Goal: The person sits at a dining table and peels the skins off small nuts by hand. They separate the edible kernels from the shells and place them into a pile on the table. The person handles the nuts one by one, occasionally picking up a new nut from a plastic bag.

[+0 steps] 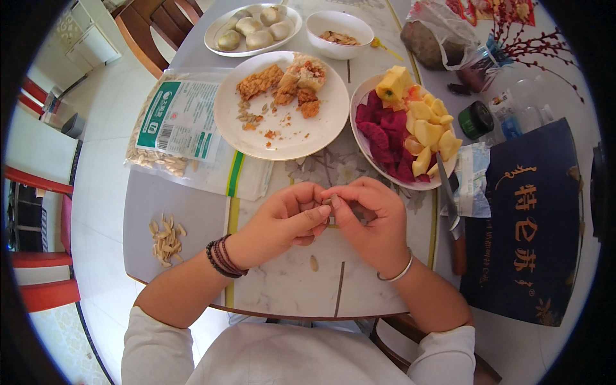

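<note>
Over the table's near half, the fingertips of my left hand (293, 211) and my right hand (373, 216) meet. Pinched between them is a small seed (328, 201), partly covered by the fingers. One pale seed (314, 263) lies alone on the table below the hands. A heap of pale seeds in their shells (167, 240) is to the left of my left forearm. Just beyond the hands, a white plate (308, 137) carries pieces of fried food, a torn bun, crumbs and a small group of greyish kernels (249, 114).
A clear bag of seeds (178, 120) lies at left. Eggs sit on an oval plate (292, 23), beside a bowl (337, 50) holding shells or seeds. On the right are a fruit plate (433, 184), a knife (451, 211), a dark-lidded jar (475, 119), plastic bottles (524, 106) and dark blue cardboard (524, 269).
</note>
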A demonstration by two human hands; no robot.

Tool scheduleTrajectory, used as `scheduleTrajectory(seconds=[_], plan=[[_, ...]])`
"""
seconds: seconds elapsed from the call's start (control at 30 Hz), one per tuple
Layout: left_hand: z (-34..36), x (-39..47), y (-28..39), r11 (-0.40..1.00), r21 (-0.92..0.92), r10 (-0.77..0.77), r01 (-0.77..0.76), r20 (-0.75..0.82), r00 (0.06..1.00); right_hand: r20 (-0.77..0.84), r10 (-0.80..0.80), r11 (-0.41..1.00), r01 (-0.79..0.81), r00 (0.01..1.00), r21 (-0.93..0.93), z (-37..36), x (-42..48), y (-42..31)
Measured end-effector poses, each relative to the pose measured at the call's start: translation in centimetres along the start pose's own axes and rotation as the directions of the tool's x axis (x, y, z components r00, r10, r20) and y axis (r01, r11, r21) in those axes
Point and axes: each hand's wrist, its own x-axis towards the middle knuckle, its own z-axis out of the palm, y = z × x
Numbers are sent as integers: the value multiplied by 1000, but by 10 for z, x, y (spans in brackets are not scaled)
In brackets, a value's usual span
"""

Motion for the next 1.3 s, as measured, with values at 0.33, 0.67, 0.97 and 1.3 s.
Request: scheduleTrajectory(seconds=[0.33,0.67,0.97,1.3], plan=[[-2,1,1,996,79,39,-37,-15,999,8,73,996,-73,997,47,-1,0,0],[-4,1,-6,972,225,82,-61,-84,993,-18,-29,995,27,999,-91,-1,-1,-3],[3,-1,-8,821,535,287,-199,-86,954,15,-77,984,78,997,-160,-2,1,-12],[1,-1,-6,907,384,266,-173,-205,942,-43,39,998,-37,998,43,3,-4,-7]])
